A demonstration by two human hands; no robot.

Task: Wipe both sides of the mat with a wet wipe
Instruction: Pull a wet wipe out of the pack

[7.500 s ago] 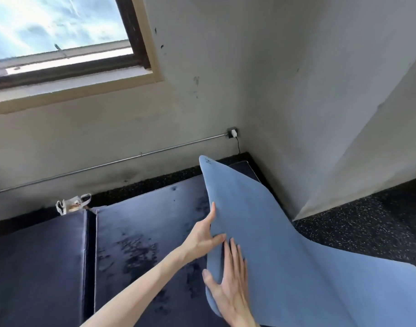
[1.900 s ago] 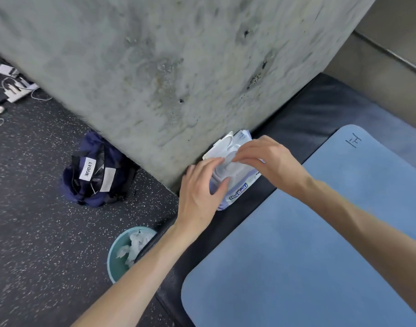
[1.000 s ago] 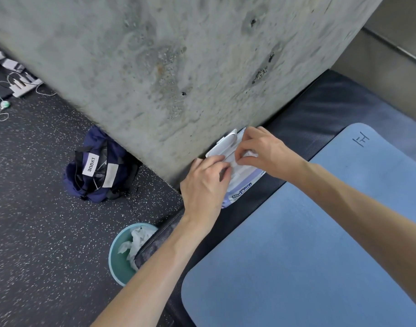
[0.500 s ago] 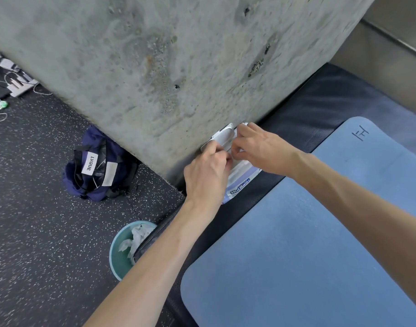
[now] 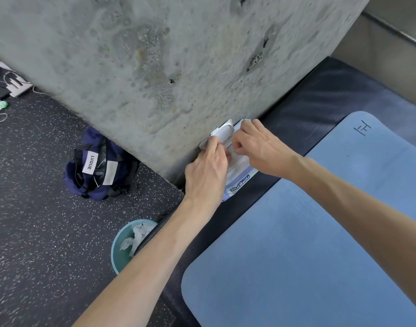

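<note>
Both our hands at the wipes pack

Our left hand (image 5: 208, 172) and right hand (image 5: 258, 151) pinch at the open-lidded wipes pack (image 5: 237, 175) against the concrete pillar (image 5: 166, 55); the blue mat (image 5: 296, 244) lies flat just beside it.

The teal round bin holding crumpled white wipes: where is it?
Head view, lower left: the teal bin stands on the speckled floor, beside the left forearm.

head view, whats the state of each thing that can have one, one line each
wet wipe pack: flip lid open, lying against the concrete pillar's base
left hand: holds the pack
right hand: fingers pinched at the pack's opening
blue mat: unrolled, lying flat on the dark pad
teal bin: upright, holds crumpled white wipes
navy bag: slumped against the pillar
</note>
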